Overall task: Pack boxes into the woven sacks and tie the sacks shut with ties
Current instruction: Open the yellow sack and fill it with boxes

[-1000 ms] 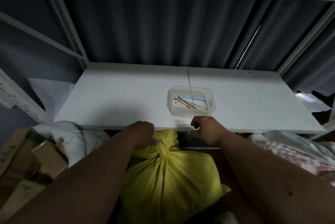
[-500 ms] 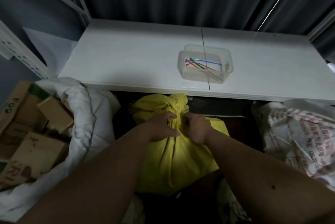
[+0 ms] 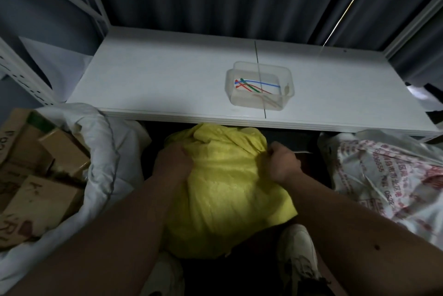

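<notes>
Gripping one yellow sack [image 3: 223, 190] — two hands: left [image 3: 173, 160], right [image 3: 282, 163].

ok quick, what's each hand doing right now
Left hand: grips the yellow woven sack near its top.
Right hand: curled, pinching the sack's fabric.

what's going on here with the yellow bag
A person is bent over a yellow sack on the floor, just in front of a white shelf. The left hand grips its left shoulder and the right hand bunches fabric on its right; the top looks gathered. A clear tub of coloured ties sits on the shelf. A white sack of cardboard boxes lies to the left, a printed sack to the right.
</notes>
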